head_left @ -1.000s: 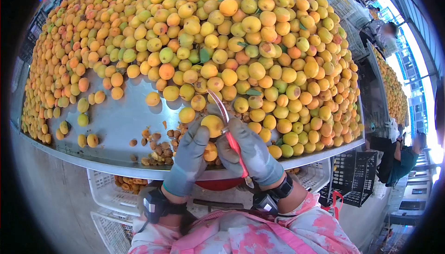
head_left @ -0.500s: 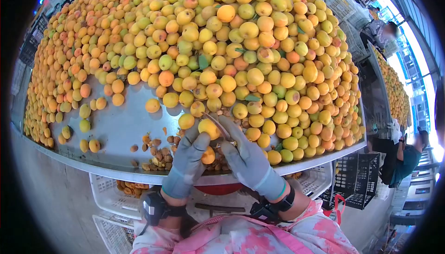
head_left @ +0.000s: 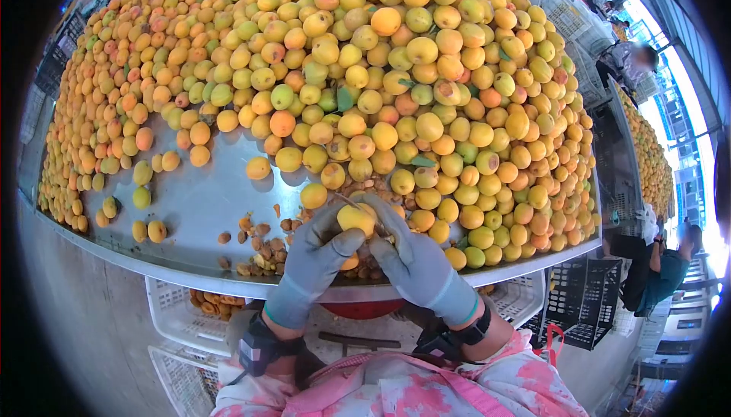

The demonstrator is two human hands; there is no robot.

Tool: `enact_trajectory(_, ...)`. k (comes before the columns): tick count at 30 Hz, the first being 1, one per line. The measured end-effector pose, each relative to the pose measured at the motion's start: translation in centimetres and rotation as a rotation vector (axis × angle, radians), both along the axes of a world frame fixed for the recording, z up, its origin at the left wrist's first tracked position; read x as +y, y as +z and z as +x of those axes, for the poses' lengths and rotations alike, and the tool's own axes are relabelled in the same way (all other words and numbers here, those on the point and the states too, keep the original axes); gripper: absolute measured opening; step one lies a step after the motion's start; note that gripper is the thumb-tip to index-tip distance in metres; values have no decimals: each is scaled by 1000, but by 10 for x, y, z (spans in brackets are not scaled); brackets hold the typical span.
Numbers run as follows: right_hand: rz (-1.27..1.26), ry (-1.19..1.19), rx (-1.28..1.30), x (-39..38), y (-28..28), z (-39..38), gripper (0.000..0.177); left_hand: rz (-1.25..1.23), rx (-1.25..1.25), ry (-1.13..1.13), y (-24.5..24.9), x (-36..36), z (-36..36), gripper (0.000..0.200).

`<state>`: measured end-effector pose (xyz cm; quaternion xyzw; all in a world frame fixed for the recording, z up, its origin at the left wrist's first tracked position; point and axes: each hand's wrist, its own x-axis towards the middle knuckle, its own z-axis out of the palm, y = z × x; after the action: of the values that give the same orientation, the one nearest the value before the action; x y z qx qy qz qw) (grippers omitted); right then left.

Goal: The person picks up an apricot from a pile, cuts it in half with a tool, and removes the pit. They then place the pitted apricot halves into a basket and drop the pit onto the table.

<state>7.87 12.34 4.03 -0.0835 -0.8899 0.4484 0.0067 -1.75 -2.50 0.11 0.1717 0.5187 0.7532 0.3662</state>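
My left hand (head_left: 314, 248), in a grey glove, is closed around a yellow apricot (head_left: 355, 222) above the near edge of the metal table. My right hand (head_left: 410, 253), gloved the same way, is closed at the fruit's right side. A small knife (head_left: 349, 201) shows as a thin blade along the top of the apricot, its handle hidden by my right fingers. Another orange apricot lies partly hidden below my hands. To the left of my left hand, brown apricot pits (head_left: 268, 251) are scattered on the metal.
A large heap of apricots (head_left: 426, 52) covers much of the metal table (head_left: 205, 196). White crates (head_left: 179, 314) holding apricot pieces stand under its near edge. Black crates (head_left: 582, 299) are at the right, beside a seated person (head_left: 666, 276). A second apricot-covered table (head_left: 643, 151) stands beyond.
My right hand has closed in on the apricot, and the blade now lies across its top. The apricot has moved slightly right and down in view.
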Motion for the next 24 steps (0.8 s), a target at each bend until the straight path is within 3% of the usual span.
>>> enact_trajectory(4, -67, -50, 152, -6, -6, -3, 62, 153, -135, 94, 4, 8, 8, 38)
enact_trajectory(8, -44, -3, 181, -5, 0, -5, 64, 143, -179, 110, -2, 3, 10, 38)
enact_trajectory(11, -18, 71, 100, 2, 6, -1, 65, 48, -104, -42, 5, -10, -5, 40)
enact_trajectory(13, 17, 105, 32, 2, 5, -1, 66, -101, 207, -137, -2, -14, -12, 42)
enact_trajectory(14, 31, 97, 8, 2, 2, -4, 66, -101, 206, -140, -1, -14, -12, 42)
enact_trajectory(16, 49, 88, -15, -1, -5, -7, 66, -118, 143, -108, 9, -11, -12, 39)
enact_trajectory(18, -13, 17, 254, -7, -12, -10, 66, -28, 47, -45, 10, -6, -6, 39)
enact_trajectory(22, 2, -40, 276, -11, -15, -9, 67, 83, -226, 71, 6, 1, 5, 39)
enact_trajectory(24, 74, 5, 206, -8, -11, -8, 67, 38, -132, 19, 11, -4, -2, 40)
